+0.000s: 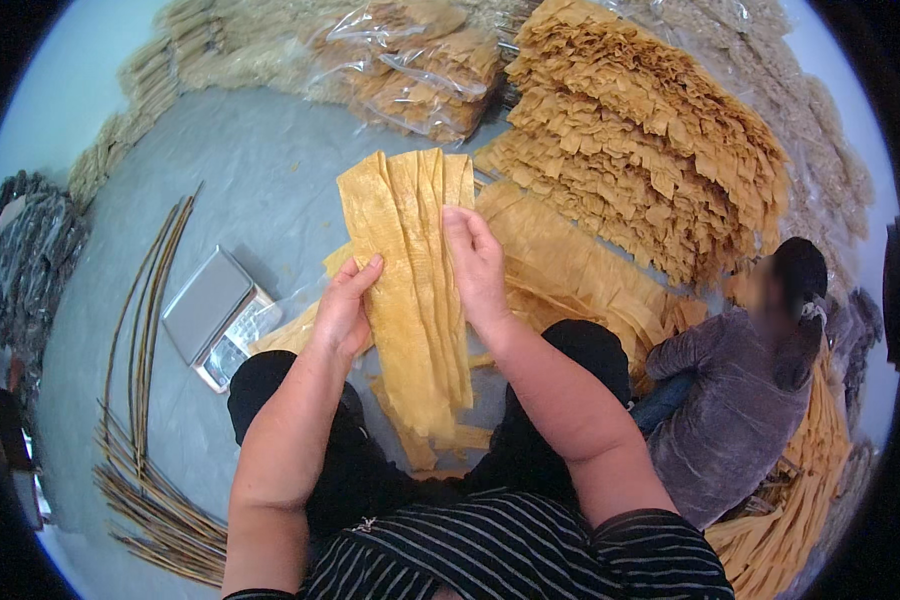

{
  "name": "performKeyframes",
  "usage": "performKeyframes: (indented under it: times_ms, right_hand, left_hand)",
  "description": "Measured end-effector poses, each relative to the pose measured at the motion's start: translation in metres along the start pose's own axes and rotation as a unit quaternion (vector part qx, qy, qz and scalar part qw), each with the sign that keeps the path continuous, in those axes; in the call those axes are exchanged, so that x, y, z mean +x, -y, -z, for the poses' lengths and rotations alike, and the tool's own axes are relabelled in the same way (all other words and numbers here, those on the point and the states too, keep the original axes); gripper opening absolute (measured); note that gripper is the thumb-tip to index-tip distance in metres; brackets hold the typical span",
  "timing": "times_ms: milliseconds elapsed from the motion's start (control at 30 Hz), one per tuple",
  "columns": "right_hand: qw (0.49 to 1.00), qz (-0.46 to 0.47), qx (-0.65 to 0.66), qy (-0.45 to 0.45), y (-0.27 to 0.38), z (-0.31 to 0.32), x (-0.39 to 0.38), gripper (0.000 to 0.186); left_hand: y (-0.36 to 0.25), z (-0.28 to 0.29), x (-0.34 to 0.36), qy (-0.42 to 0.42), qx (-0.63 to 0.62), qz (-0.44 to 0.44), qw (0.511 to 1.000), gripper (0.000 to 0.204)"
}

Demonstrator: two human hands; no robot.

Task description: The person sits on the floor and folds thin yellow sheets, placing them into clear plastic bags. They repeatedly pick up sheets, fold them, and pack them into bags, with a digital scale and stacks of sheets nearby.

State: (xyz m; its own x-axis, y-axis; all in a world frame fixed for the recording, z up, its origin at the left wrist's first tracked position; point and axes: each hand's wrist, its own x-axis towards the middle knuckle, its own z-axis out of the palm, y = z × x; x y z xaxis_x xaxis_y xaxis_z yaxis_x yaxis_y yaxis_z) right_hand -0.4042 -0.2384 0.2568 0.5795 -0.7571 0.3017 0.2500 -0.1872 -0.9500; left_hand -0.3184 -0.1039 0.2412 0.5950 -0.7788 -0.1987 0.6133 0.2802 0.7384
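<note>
Held item: a bundle of long, flat, yellow-tan dried sheet strips (410, 290), ribbed along their length, held up over the person's lap; upper ends fanned out, lower ends hanging down between the knees.
Left hand (342, 312): grip clenched on the left edge of the bundle about mid-length, thumb on the front face, fingers behind.
Right hand (475, 268): fingers laid flat along the right side of the bundle near its top, thumb tucked behind; grip grasping the strips.
Seat and floor: the person sits on a grey sheet-covered floor (250, 170) in dark trousers and a black striped top.
Left of the knees: a small silver digital scale with a flat steel pan (215, 315), lying on the floor near the left hand but apart from it.
Far left: a loose bunch of thin brown reed ties (140, 400), curved along the floor.
Under and behind the bundle: a low spread of the same yellow strips (560, 275), partly hidden by the right hand and forearm.
Upper right: a tall stepped stack of yellow dried sheets with ragged edges (650, 130).
Upper centre: clear plastic bags filled with tan sheets (425, 65).
Right: a second person in a grey-purple top (730, 400), seated just beside the right arm, with more yellow strips behind.
</note>
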Motion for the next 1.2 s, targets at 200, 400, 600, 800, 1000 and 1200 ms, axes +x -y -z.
performKeyframes:
  times_ms: [200, 400, 600, 800, 1000, 1200]
  right_hand:
    - [0.996, -0.043, 0.072, 0.02, -0.02, 0.014, 0.011, 0.017]
    - [0.996, -0.042, 0.078, 0.001, -0.013, 0.013, 0.017, 0.015]
    - [0.996, -0.039, 0.055, -0.051, -0.003, 0.019, 0.028, 0.017]
    - [0.997, -0.041, 0.047, 0.04, -0.023, -0.002, -0.008, 0.016]
    - [0.994, -0.03, 0.075, 0.068, -0.017, -0.01, -0.016, 0.018]
    - [0.987, -0.072, 0.127, 0.07, -0.008, -0.005, -0.012, 0.02]
  left_hand:
    - [-0.001, 0.003, 0.001, 0.024, 0.018, -0.01, 0.999, 0.027]
    - [-0.005, 0.01, 0.004, 0.015, 0.009, -0.035, 0.999, 0.025]
    - [-0.02, 0.006, -0.003, 0.017, 0.01, -0.069, 0.997, 0.028]
    - [0.006, -0.005, -0.004, 0.018, 0.04, -0.021, 0.999, 0.031]
    - [0.005, -0.003, -0.002, -0.001, 0.102, -0.029, 0.994, 0.031]
    - [0.006, -0.012, -0.008, 0.005, 0.096, -0.028, 0.995, 0.04]
